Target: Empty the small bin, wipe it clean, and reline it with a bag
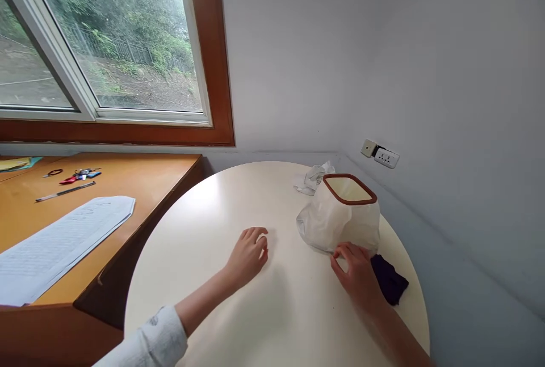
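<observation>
My left hand (pixel 250 253) is over the middle of the round white table, fingers loosely bent and apart, nothing in it. At the right, a small waste bin with a brown square rim (pixel 349 202) stands with its opening up. A thin white plastic bag (pixel 336 225) hangs loosely around its outside. My right hand (pixel 353 270) is at the bag's lower front edge, thumb and index fingertips brought together there in a pinch. A dark purple folded cloth (pixel 389 279) lies just right of that hand, beside the bin.
Behind the bin lies a crumpled white plastic piece (pixel 315 178). A wooden desk (pixel 153 171) on the left bears papers (pixel 72 242), a pen (pixel 65 192), keys (pixel 80 175) and a dark ring-shaped item (pixel 53 173). A wall socket (pixel 386 157) is beyond the table.
</observation>
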`<action>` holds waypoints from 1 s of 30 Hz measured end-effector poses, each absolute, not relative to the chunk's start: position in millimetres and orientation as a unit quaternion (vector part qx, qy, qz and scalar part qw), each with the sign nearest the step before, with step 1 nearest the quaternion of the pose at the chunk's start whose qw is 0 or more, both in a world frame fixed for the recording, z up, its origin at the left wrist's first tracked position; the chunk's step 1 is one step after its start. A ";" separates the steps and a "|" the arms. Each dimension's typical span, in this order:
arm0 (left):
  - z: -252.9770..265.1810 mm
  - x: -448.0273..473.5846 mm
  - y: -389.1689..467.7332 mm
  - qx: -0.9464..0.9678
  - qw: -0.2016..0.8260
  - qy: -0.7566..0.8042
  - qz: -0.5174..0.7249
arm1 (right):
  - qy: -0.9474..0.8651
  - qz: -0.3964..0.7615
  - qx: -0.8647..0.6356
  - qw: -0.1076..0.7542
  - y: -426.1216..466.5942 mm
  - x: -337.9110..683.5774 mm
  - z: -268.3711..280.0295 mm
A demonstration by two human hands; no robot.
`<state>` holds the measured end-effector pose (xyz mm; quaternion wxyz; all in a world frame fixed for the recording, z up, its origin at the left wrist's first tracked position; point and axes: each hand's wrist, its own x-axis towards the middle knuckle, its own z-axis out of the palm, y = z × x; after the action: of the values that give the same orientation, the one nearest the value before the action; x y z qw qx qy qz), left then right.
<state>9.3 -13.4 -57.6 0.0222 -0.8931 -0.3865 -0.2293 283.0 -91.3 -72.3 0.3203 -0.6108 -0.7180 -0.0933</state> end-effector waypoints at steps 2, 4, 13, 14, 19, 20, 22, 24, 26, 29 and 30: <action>-55.7 -7.6 -12.9 -0.883 0.019 -0.409 -0.228 | -0.734 -0.085 -0.592 0.321 -82.6 270.1 -71.3; -55.8 -21.9 -13.5 -0.874 0.014 -0.430 -0.225 | -0.748 -0.075 -0.575 0.324 -74.2 257.6 -71.7; -67.5 -55.6 -18.6 -0.847 -0.016 -0.483 -0.221 | -0.782 -0.032 -0.541 0.307 -48.3 214.4 -73.9; -68.0 -56.5 -19.4 -0.845 -0.018 -0.486 -0.222 | -0.785 -0.032 -0.539 0.303 -46.3 211.4 -74.8; -67.7 -57.0 -21.5 -0.835 -0.027 -0.500 -0.229 | -0.795 -0.020 -0.541 0.273 -40.7 201.2 -77.5; -67.5 -56.9 -21.4 -0.835 -0.028 -0.500 -0.229 | -0.796 -0.012 -0.543 0.267 -40.4 200.0 -77.6; -67.2 -57.1 -20.7 -0.835 -0.030 -0.501 -0.226 | -0.795 0.006 -0.548 0.260 -40.1 198.2 -77.9; -67.6 -58.0 -19.6 -0.834 -0.034 -0.503 -0.223 | -0.793 0.026 -0.553 0.253 -39.9 197.1 -78.7; -69.3 -59.4 -18.4 -0.836 -0.037 -0.501 -0.220 | -0.794 0.044 -0.556 0.242 -40.0 196.8 -79.7; -74.7 -61.9 -16.8 -0.845 -0.037 -0.496 -0.198 | -0.801 0.071 -0.561 0.196 -41.1 197.7 -79.8; -77.0 -62.6 -16.4 -0.848 -0.036 -0.496 -0.186 | -0.805 0.082 -0.562 0.172 -41.8 198.2 -79.5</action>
<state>-62.6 -16.4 -77.0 -0.0361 -0.8477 -0.4956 -0.1856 198.2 -41.8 -79.5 0.1715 -0.5623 -0.8047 0.0820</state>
